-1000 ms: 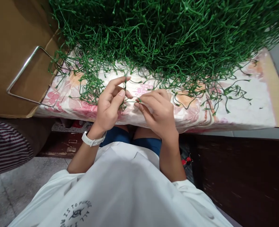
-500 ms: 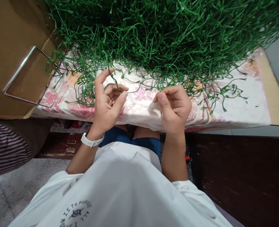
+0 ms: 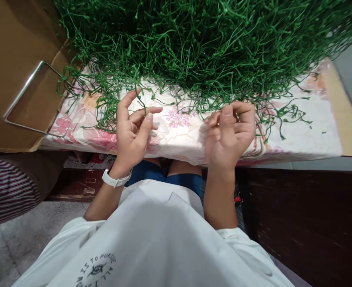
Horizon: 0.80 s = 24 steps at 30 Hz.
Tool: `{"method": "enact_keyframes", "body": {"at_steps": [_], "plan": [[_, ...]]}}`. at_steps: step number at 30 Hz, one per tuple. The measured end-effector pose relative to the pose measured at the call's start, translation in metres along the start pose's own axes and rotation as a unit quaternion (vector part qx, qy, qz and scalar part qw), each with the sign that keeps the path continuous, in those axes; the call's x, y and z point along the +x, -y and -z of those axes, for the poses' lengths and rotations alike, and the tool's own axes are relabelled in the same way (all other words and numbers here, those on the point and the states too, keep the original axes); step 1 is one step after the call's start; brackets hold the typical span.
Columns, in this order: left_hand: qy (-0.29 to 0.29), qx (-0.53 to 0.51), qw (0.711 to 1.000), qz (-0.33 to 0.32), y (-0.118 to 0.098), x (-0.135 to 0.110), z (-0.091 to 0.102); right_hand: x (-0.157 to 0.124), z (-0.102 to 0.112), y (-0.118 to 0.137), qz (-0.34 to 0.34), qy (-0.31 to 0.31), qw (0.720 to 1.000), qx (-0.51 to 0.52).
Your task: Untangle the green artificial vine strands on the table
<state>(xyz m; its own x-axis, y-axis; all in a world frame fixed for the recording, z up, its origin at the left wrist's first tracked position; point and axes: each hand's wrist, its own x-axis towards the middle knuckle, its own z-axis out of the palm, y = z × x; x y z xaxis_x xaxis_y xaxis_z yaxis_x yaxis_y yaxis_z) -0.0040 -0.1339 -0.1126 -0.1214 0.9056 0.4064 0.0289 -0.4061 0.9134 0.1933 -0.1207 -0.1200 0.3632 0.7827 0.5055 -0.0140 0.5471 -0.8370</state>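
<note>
In my left hand (image 3: 132,133) a thin green plastic stem (image 3: 143,104) is pinched between thumb and fingers. It rises past the raised index fingertip. My right hand (image 3: 231,131) is to the right, above the cloth, with its fingers curled and the thumb pressed to the index finger. Whatever those fingers may hold is hidden. Behind both hands rises a big tangled heap of green plastic stems (image 3: 194,52) with small forked tips. Looser stems (image 3: 107,107) spread just beyond my left hand.
A floral cloth (image 3: 176,139) covers the table beneath the stems. At left stands a cardboard box (image 3: 17,44) with a bent metal wire loop (image 3: 23,91) against it. A striped sleeve or garment (image 3: 8,191) of another person shows at lower left.
My right hand has moved right and slightly up, away from my left hand. The stem's thin end no longer stretches rightward from my left fingers. My left hand has barely shifted.
</note>
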Motion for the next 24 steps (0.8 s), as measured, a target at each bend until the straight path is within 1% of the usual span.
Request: {"method": "enact_keyframes", "body": {"at_steps": [4,7,9,10,12,13,15,17,18,19,21,24], "plan": [[-0.012,-0.068,0.998,0.013,-0.001,0.007,0.003,-0.002,0.002,-0.004,-0.013,0.02,0.999,-0.042],[-0.018,-0.09,0.996,0.015,-0.002,0.011,0.006,-0.007,-0.002,0.007,-0.026,0.044,0.996,-0.07],[-0.005,-0.083,0.997,0.006,-0.004,0.01,0.006,-0.009,-0.004,0.017,-0.016,0.086,0.992,-0.086],[0.015,-0.068,0.998,-0.002,-0.004,0.009,0.006,-0.01,-0.005,0.022,-0.009,0.117,0.989,-0.093],[0.08,-0.01,0.997,-0.02,-0.006,0.006,0.003,-0.012,-0.004,0.027,-0.002,0.185,0.977,-0.106],[0.121,0.036,0.992,-0.03,-0.007,0.004,0.001,-0.012,-0.004,0.028,0.0,0.211,0.971,-0.112],[0.196,0.153,0.967,-0.057,-0.008,0.001,-0.004,-0.012,-0.002,0.028,0.003,0.237,0.964,-0.121],[0.235,0.256,0.933,-0.098,-0.009,-0.001,-0.006,-0.012,-0.001,0.026,0.011,0.234,0.965,-0.121],[0.239,0.286,0.921,-0.118,-0.009,-0.002,-0.007,-0.012,-0.001,0.026,0.012,0.223,0.967,-0.119],[0.233,0.3,0.915,-0.136,-0.009,-0.002,-0.007,-0.012,-0.001,0.026,0.011,0.209,0.971,-0.116],[0.202,0.306,0.914,-0.175,-0.008,-0.002,-0.006,-0.012,-0.002,0.027,0.007,0.176,0.978,-0.112],[0.136,0.325,0.909,-0.222,-0.004,-0.004,-0.005,-0.01,-0.004,0.029,-0.001,0.136,0.986,-0.097]]}}
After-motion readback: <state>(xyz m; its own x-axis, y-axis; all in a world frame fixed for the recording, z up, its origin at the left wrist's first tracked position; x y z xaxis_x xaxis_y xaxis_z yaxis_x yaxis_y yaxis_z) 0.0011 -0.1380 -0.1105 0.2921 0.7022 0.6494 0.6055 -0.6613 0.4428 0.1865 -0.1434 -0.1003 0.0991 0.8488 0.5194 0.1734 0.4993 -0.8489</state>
